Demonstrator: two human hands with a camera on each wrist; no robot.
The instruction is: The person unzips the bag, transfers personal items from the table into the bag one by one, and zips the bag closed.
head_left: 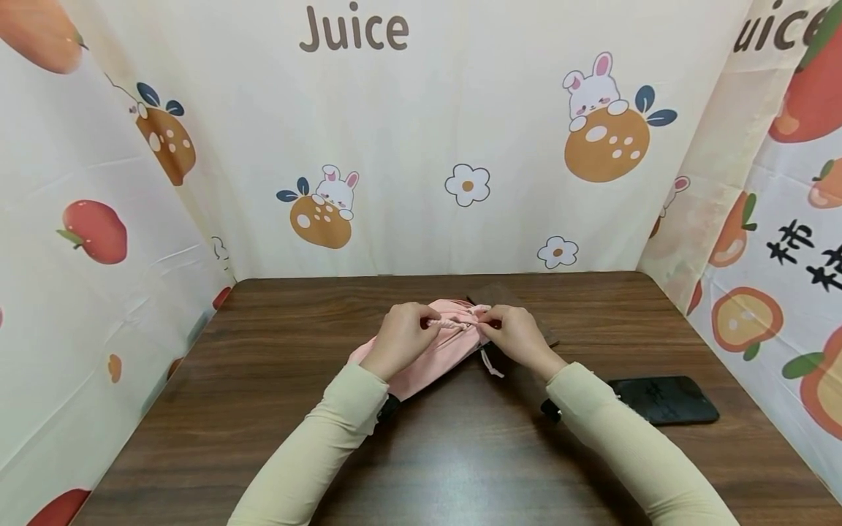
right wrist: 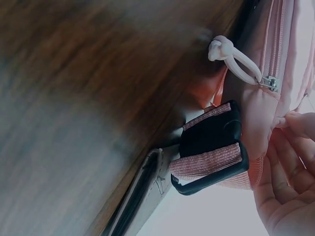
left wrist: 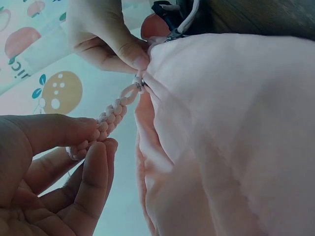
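- Pink bag (head_left: pixel 427 358) lying mid-worktop (head_left: pixel 460 453), steadied at its top edge by both hands.
- Braided zip pull (left wrist: pixel 114 112) pinched by left hand (head_left: pixel 399 337) and drawn taut, apparently to work the zip.
- Bag fabric beside the slider nipped by right hand (head_left: pixel 516 334), likely as a brace.
- Contents hidden.
- Dark phone (head_left: pixel 664 399) flat at right, well apart.
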